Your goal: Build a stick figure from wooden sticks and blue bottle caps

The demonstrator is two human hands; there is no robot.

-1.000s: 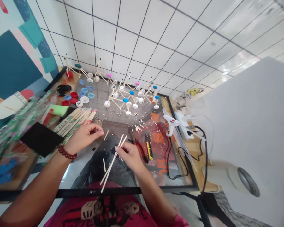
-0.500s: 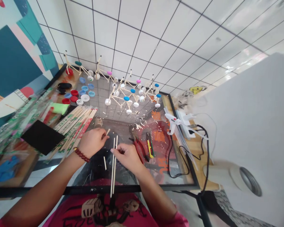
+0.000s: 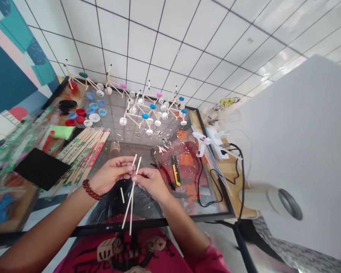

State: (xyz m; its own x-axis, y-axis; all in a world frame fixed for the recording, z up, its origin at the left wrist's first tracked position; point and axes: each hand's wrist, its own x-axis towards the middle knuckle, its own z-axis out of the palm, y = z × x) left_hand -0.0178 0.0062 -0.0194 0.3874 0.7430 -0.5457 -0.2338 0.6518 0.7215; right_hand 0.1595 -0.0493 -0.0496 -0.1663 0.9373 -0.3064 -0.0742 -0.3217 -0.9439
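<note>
My right hand (image 3: 150, 182) pinches two thin wooden chopsticks (image 3: 127, 208) near their upper ends; they cross below the fingertips and reach down past the table's front edge. Close beside it, my left hand (image 3: 118, 174) is closed in a pinch on what looks like a short piece of stick (image 3: 134, 159), its lower end hidden by the fingers. The fingertips of both hands nearly meet. Another cut stick piece (image 3: 122, 195) lies on the glass tabletop below my left hand. Pliers (image 3: 166, 174) with red handles and a yellow-and-green utility knife (image 3: 176, 172) lie right of my right hand.
Several stick frames with bottle-cap wheels (image 3: 145, 116) stand at the back. Loose caps (image 3: 80, 112) and wrapped chopsticks (image 3: 83, 151) lie left, near a black sheet (image 3: 42, 168). A white glue gun (image 3: 201, 142) and its black cable (image 3: 200, 193) are at the right. Small scraps (image 3: 163, 149) litter the glass.
My left hand has moved right, bringing its short piece against the chopsticks' upper ends. The two chopsticks, nearly parallel before, now cross. The view has shifted slightly.
</note>
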